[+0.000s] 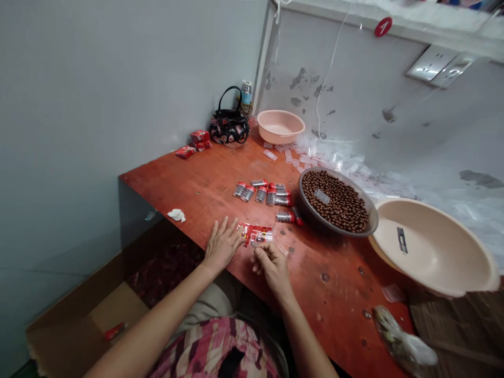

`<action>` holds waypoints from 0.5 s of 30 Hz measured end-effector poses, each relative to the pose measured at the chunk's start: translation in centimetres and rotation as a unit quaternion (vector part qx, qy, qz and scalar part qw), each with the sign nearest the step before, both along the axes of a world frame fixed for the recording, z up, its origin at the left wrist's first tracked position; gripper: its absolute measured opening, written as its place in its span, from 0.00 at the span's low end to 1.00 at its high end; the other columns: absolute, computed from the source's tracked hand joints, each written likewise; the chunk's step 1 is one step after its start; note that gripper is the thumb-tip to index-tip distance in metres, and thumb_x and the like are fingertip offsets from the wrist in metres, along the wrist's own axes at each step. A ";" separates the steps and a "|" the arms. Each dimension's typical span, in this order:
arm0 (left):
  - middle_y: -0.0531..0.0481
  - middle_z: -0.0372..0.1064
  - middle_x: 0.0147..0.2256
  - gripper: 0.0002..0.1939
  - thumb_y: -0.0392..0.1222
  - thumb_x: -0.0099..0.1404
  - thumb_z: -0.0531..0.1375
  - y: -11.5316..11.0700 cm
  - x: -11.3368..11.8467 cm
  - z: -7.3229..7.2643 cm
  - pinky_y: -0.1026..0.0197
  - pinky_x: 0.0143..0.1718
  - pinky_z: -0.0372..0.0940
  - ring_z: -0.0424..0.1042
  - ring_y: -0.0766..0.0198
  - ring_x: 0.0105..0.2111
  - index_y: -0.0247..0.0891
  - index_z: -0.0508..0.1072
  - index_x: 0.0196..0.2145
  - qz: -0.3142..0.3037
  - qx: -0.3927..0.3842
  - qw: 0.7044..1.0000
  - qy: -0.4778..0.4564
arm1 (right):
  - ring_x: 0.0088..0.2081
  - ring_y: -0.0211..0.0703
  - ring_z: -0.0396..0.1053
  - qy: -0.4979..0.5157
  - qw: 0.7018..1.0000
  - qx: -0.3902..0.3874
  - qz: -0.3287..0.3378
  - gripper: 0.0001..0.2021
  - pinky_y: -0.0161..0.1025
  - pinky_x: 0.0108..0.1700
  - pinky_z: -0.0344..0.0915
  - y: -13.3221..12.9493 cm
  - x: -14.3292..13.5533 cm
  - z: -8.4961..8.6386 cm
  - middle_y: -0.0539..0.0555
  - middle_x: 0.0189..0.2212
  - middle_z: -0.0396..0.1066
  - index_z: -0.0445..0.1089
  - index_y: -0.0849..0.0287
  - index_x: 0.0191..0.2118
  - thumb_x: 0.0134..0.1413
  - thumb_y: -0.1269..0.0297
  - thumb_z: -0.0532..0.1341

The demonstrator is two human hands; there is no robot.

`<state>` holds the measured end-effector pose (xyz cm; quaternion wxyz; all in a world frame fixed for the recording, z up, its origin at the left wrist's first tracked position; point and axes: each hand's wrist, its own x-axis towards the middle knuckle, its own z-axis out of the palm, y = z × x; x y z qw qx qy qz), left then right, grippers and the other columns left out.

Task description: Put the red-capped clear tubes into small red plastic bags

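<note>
My left hand (223, 242) lies flat on the red table (165, 184), fingers spread, its fingertips at the left end of a red printed wrapper (263, 230). At the wrapper's lower edge, the thumb and forefinger of my right hand (273, 265) are pinched together; a small greyish bit shows at the fingertips, too small to name. Beyond the hands lie several small clear packs (260, 194) with red ends and dark contents. Two more, including a clear pack (285, 217), rest beside a grey basin (372, 215) full of brown balls (334, 197). A clear plastic case (322, 197) sits on the balls.
A large cream basin (437, 252) stands at right, a pink basin (280, 128) at the back. Clear plastic cases (354, 165) pile along the wall. A black handbag (229, 128), red packets (200, 137) and crumpled tissue (176, 214) are left. A cardboard box (66, 320) stands below.
</note>
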<state>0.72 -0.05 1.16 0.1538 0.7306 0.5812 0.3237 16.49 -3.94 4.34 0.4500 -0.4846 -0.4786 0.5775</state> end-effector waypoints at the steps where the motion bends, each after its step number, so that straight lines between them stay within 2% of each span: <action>1: 0.46 0.60 0.52 0.16 0.43 0.57 0.55 0.2 0.1 -0.4 0.41 0.55 0.36 0.47 0.50 0.56 0.45 0.70 0.44 0.002 0.008 1.000 0.022 | 0.16 0.30 0.61 -0.005 1.000 0.004 -0.001 0.10 0.27 0.17 0.56 0.1 0.2 0.0 0.47 0.19 0.64 0.61 0.60 0.29 0.51 0.58 0.56; 5: 0.48 0.64 0.49 0.14 0.42 0.59 0.52 0.0 0.0 -1.1 0.41 0.54 0.39 0.51 0.51 0.55 0.45 0.71 0.42 0.020 0.029 0.999 0.041 | 0.17 0.32 0.61 -0.024 0.999 0.017 -0.014 0.10 0.28 0.18 0.57 1.2 0.2 -0.2 0.47 0.20 0.64 0.63 0.60 0.30 0.51 0.58 0.55; 8: 0.49 0.63 0.49 0.14 0.41 0.60 0.51 -0.7 0.2 -0.8 0.43 0.54 0.42 0.51 0.53 0.55 0.45 0.71 0.42 0.022 0.042 0.999 0.008 | 0.24 0.35 0.65 -0.038 0.998 0.034 -0.037 0.11 0.29 0.21 0.61 2.4 -0.5 -0.6 0.50 0.28 0.67 0.64 0.59 0.36 0.47 0.59 0.58; 10: 0.49 0.63 0.49 0.14 0.40 0.60 0.52 -1.3 0.5 -0.2 0.45 0.54 0.43 0.51 0.54 0.55 0.45 0.71 0.42 0.011 0.049 0.998 -0.041 | 0.28 0.36 0.66 -0.026 0.998 0.046 -0.044 0.14 0.31 0.27 0.63 3.1 -1.1 -0.8 0.50 0.30 0.68 0.63 0.58 0.39 0.45 0.61 0.60; 12: 0.49 0.63 0.50 0.15 0.40 0.59 0.53 -1.8 0.8 0.7 0.48 0.55 0.44 0.53 0.55 0.54 0.44 0.70 0.43 0.001 0.036 0.993 -0.113 | 0.27 0.35 0.65 0.001 0.998 0.049 -0.047 0.13 0.31 0.28 0.63 3.7 -1.4 -0.8 0.48 0.26 0.67 0.62 0.57 0.40 0.46 0.63 0.59; 15: 0.47 0.64 0.49 0.20 0.43 0.55 0.57 -2.3 0.7 2.2 0.54 0.51 0.54 0.61 0.55 0.49 0.42 0.67 0.48 0.029 -0.052 0.962 -0.268 | 0.21 0.32 0.62 0.025 0.998 0.043 -0.032 0.12 0.29 0.25 0.60 4.2 -1.2 -0.5 0.44 0.20 0.63 0.61 0.57 0.40 0.47 0.65 0.58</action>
